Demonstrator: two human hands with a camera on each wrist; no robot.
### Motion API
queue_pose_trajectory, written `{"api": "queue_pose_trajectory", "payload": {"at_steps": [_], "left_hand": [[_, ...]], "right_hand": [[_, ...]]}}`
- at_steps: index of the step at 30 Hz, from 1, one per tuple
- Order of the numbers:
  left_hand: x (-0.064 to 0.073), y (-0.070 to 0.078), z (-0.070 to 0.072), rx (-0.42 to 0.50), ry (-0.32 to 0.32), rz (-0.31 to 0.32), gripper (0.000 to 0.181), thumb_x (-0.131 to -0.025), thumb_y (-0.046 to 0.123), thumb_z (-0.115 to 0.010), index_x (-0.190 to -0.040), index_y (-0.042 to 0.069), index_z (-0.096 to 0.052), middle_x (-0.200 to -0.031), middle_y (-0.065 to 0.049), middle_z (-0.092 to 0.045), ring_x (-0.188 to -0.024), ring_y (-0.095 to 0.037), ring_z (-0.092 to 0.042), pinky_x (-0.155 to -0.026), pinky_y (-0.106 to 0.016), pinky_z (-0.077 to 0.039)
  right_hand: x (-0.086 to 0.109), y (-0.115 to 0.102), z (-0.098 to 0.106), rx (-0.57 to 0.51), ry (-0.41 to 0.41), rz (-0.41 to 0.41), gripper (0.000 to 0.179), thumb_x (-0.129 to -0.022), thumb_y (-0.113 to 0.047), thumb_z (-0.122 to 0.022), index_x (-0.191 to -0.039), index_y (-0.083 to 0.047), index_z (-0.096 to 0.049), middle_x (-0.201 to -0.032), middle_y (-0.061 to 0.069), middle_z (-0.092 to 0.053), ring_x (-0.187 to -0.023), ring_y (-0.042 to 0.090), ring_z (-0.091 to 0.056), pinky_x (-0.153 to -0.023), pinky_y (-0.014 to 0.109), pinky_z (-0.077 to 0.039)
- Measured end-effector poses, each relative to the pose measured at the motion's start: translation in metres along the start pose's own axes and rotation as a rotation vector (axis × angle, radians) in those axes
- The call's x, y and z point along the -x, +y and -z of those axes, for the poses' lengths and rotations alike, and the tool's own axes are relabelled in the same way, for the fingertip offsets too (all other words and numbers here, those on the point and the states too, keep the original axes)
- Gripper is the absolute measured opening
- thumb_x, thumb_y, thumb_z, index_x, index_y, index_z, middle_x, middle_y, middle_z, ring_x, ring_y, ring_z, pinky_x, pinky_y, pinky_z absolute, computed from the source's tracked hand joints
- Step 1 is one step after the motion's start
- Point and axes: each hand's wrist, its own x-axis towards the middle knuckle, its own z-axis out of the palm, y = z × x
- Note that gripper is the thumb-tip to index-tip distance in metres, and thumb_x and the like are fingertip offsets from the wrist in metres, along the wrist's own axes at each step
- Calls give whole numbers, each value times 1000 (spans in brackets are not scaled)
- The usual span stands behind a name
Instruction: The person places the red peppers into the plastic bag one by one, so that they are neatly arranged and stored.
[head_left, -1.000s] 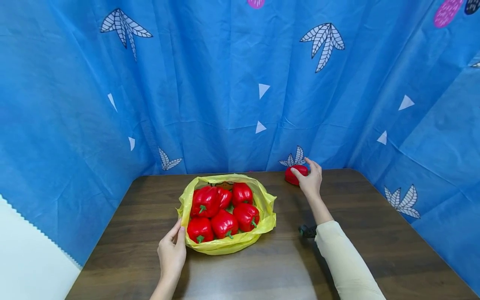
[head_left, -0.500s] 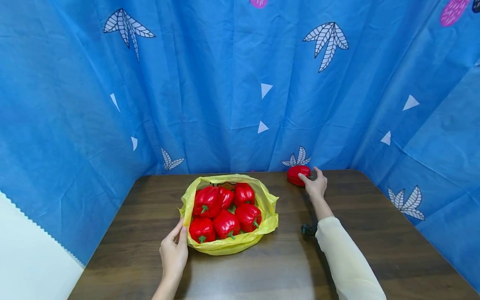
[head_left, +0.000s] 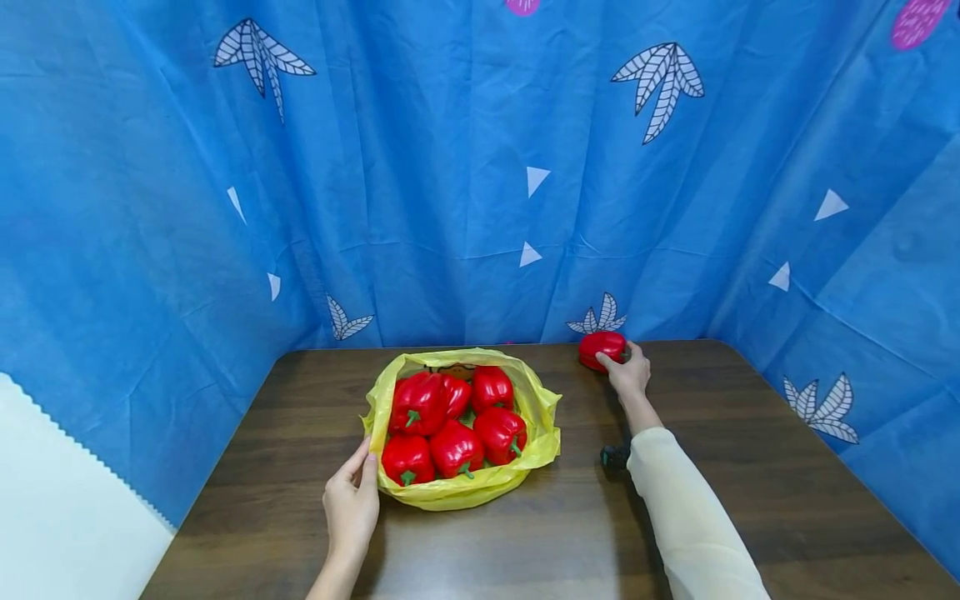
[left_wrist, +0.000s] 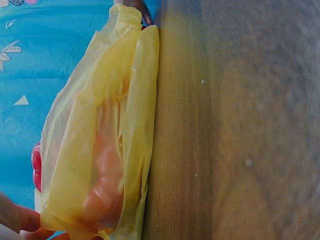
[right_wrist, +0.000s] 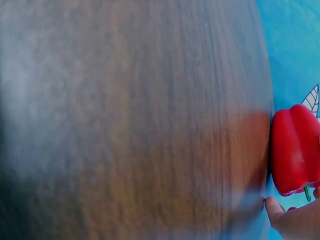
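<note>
In the head view a yellow plastic bag point(head_left: 542, 446) stands with its mouth spread wide, holding several red bell peppers point(head_left: 454, 450). My left hand point(head_left: 351, 504) pinches the bag's left rim between thumb and fingers. In the left wrist view peppers show through the thin bag wall point(left_wrist: 75, 165). At the back of the table, my right hand point(head_left: 632, 379) grips a single red bell pepper point(head_left: 600, 348) at its stem end, thumb on the near side and fingers behind. The right wrist view shows this pepper point(right_wrist: 295, 150) on its side, green stem toward the hand.
The brown wooden table point(head_left: 480, 550) meets a blue patterned curtain point(head_left: 450, 208) along its back edge and right side. A small dark device point(head_left: 613, 456) sits at the right wrist. A white surface point(head_left: 60, 500) lies at far left.
My right hand has shifted to the pepper's stem end, and its fingers have closed in around it. The view has drifted slightly; my left hand stays on the bag rim.
</note>
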Motion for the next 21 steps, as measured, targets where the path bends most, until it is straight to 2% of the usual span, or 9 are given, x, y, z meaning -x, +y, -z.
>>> {"api": "queue_pose_trajectory", "payload": {"at_steps": [5,6,9,12,13,21], "left_hand": [[0,0,0,-3,-2,8,30,-88,14,-53,-118,11,-59,-118,-7,-57,-107,-15,-52,-73,3,-33],[0,0,0,-3,-4,8,30,-88,13,-53,-118,11,-59,-118,-7,-57,-107,-15,-52,-74,1,-35],[0,1,0,-7,-5,12,31,-88,13,-52,-118,11,-58,-118,-7,-57,-108,-15,-51,-80,-11,-41],[0,0,1,-7,-10,12,31,-89,13,-52,-119,11,-58,-119,-7,-57,-109,-16,-51,-84,-25,-42],[0,0,0,-5,-11,12,31,-89,13,-52,-118,11,-58,-118,-7,-57,-109,-16,-51,-85,-27,-42],[-1,0,1,-14,-13,11,31,-89,14,-52,-119,11,-58,-119,-6,-57,-110,-16,-50,-86,-29,-43]], "right_hand": [[-3,3,0,3,4,-41,71,-82,-33,-61,-139,-8,-26,-139,17,-32,-124,35,-27,-93,48,-41],[-2,2,1,8,1,-47,71,-82,-35,-60,-139,-7,-27,-139,18,-32,-124,35,-27,-89,49,-44],[-2,4,1,-2,5,-55,70,-83,-36,-59,-139,-6,-27,-139,18,-33,-124,35,-28,-89,48,-44],[-2,5,1,-13,13,-56,69,-83,-35,-59,-138,-6,-28,-139,18,-34,-123,35,-29,-90,47,-43],[-1,6,1,-23,19,-56,68,-84,-34,-59,-138,-6,-29,-139,17,-34,-124,34,-29,-94,46,-40],[1,7,2,-14,37,-29,68,-83,-34,-60,-137,-5,-30,-137,18,-36,-123,35,-30,-95,47,-40]]}}
